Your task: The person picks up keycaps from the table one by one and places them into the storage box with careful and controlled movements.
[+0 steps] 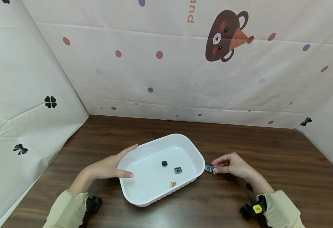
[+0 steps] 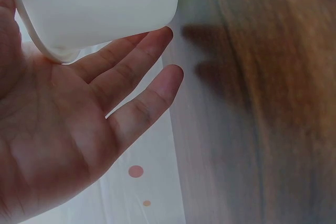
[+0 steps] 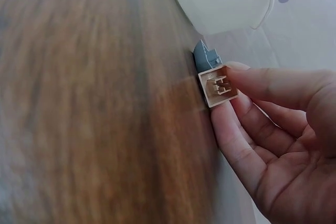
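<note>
A white plastic tray [image 1: 146, 196] lies at an angle in the middle of the table. My left hand [image 1: 109, 166] holds its left end, thumb over the rim and fingers along the outside. From below, the left wrist view shows those fingers [image 2: 126, 69] beside the tray's outer wall. To the right of the tray, my right hand [image 1: 233, 166] pinches a beige keycap [image 3: 218, 86], its hollow underside and stem facing the wrist camera. Touching or nearly touching it is a grey-blue keycap [image 3: 206, 59], close to the tray's right end.
Inside the tray lie a small black piece [image 1: 165, 163], a grey keycap [image 1: 178, 170] and a beige keycap [image 1: 173, 184]. Behind the brown wooden table [image 1: 255, 136] hangs a printed white cloth [image 1: 178, 76], with white cloth at both sides too.
</note>
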Demonstrator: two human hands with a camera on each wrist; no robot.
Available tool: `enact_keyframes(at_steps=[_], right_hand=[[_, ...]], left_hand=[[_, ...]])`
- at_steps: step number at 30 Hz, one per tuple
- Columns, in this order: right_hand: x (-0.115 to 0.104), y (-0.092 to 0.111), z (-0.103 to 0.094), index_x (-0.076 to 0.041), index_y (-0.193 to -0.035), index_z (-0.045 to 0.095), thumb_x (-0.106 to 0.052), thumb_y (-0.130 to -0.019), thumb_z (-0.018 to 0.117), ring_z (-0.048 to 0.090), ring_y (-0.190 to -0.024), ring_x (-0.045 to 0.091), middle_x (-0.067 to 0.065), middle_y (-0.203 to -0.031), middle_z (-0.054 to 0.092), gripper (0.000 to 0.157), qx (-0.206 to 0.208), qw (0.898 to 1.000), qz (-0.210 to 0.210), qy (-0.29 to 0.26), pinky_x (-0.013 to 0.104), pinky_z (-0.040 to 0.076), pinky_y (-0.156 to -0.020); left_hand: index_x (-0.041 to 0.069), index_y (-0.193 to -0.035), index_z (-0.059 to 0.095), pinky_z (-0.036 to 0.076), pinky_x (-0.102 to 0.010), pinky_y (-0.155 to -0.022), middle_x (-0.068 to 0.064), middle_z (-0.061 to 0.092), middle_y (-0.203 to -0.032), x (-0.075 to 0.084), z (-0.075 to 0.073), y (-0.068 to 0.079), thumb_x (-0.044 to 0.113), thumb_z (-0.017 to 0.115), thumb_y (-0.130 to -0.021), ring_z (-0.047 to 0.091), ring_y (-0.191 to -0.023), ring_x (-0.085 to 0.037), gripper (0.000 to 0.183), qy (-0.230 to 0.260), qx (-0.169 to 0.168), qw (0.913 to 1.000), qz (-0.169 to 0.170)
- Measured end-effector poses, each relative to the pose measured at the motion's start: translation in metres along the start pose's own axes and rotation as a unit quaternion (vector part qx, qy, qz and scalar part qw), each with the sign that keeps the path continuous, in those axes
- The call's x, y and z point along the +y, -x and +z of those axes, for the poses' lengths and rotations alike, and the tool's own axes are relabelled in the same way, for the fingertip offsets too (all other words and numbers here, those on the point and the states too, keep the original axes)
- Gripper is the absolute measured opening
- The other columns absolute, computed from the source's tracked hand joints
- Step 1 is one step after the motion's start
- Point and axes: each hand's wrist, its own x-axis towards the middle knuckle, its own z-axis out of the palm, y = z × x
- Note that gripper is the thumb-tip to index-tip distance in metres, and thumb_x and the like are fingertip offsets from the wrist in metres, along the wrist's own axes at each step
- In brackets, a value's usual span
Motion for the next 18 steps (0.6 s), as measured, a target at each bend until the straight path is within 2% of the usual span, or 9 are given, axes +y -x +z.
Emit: enact_keyframes(at_steps=[9,15,18], right_hand=[[-0.0014,0.0035,-0.0007,0.011,-0.098,0.064,-0.013,-0.076,0.074,0.061,-0.074,0.007,0.017,-0.088,0.068,0.034,0.017,1.0,0.003,-0.012,0.023,0.048,-0.066],[-0.0042,0.0073,-0.0015,0.014,-0.1,0.062,-0.011,-0.077,0.073,0.063,-0.074,0.009,0.018,-0.088,0.067,0.036,0.022,0.999,-0.005,-0.044,0.024,0.049,-0.067],[-0.0046,0.008,-0.0017,0.017,-0.103,0.059,-0.009,-0.078,0.071,0.064,-0.074,0.009,0.011,-0.087,0.069,0.038,0.018,0.997,-0.014,-0.069,0.025,0.05,-0.067]], left_hand=[[0.023,-0.147,0.011,0.038,-0.047,-0.089,-0.016,0.033,-0.141,-0.0001,-0.0002,0.0001,0.034,0.071,-0.078,0.049,-0.109,-0.025,0.092,0.002,0.0,1.0,-0.001],[0.023,-0.147,0.011,0.037,-0.047,-0.09,-0.016,0.032,-0.141,0.0008,-0.0013,0.0008,0.033,0.071,-0.078,0.048,-0.111,-0.025,0.093,0.004,-0.001,1.0,0.001],[0.024,-0.147,0.011,0.037,-0.047,-0.09,-0.015,0.032,-0.141,0.0012,-0.0011,0.0008,0.034,0.071,-0.078,0.048,-0.111,-0.024,0.092,0.005,-0.001,1.0,-0.001]])
